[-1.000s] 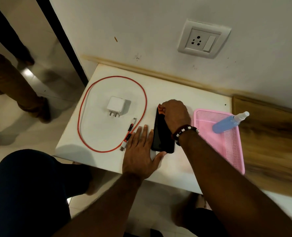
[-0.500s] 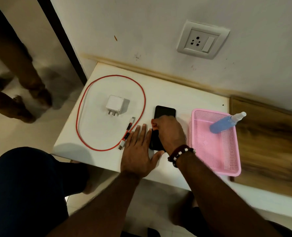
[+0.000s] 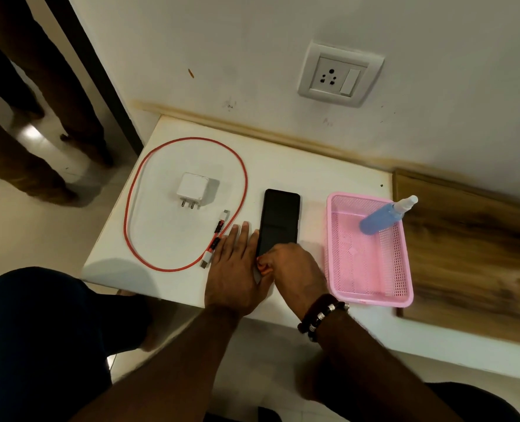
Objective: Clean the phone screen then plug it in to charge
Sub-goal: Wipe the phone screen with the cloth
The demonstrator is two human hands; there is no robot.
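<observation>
A black phone [image 3: 279, 221] lies screen up on the white table [image 3: 313, 169]. My left hand [image 3: 237, 269] rests flat on the table against the phone's left edge, fingers straight. My right hand [image 3: 292, 269] covers the phone's near end and pinches a small red cloth [image 3: 263, 267], mostly hidden under the fingers. A white charger [image 3: 192, 189] lies inside the loop of a red cable [image 3: 240, 166], whose two plugs lie beside my left hand. A wall socket [image 3: 338, 77] sits above the table.
A pink basket [image 3: 371, 287] stands right of the phone with a blue spray bottle [image 3: 385, 216] leaning on its far right rim. A wooden board [image 3: 472, 257] lies further right. Another person's legs [image 3: 24, 166] stand on the floor at left. My knee [image 3: 39, 330] is below the table edge.
My right hand has slid the cloth from the phone's far end down to its near end, uncovering most of the screen. My left hand has stayed in place.
</observation>
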